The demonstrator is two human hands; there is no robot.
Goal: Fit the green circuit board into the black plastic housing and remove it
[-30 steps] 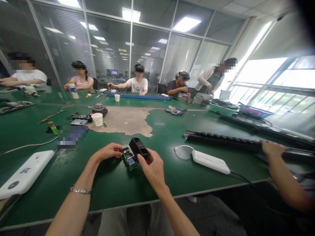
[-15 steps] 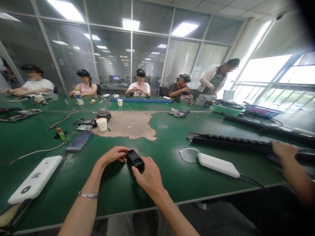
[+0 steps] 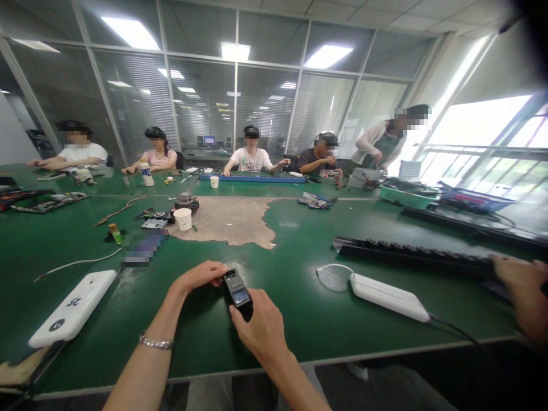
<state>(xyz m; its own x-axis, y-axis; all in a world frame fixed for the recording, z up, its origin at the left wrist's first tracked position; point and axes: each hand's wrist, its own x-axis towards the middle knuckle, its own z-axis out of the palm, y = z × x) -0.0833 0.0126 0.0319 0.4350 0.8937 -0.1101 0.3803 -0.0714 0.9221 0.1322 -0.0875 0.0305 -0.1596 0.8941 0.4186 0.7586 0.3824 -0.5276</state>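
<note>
Above the near part of the green table, both hands hold a small black box-shaped device (image 3: 237,293) with a little pale screen on its upper face; its exact kind is unclear. My right hand (image 3: 261,321) wraps round its near right end, thumb along the near side. My left hand (image 3: 206,277) is closed, its fingertips at the device's far left corner, with some fingers curled out of sight. The device tilts, its near end to the right. A silver bracelet (image 3: 156,341) sits on my left wrist.
White power strips (image 3: 75,308) lie left and right (image 3: 389,295). A paper cup (image 3: 182,219) stands beside electronic parts on a brown sheet (image 3: 231,220). A long black rail (image 3: 406,252) lies right, near a co-worker's hand (image 3: 518,279). Several people sit across the green table (image 3: 299,319).
The device has turned slightly in my hands, and its face and screen look brighter. My view has shifted a little left. The co-worker opposite has spread their hands apart.
</note>
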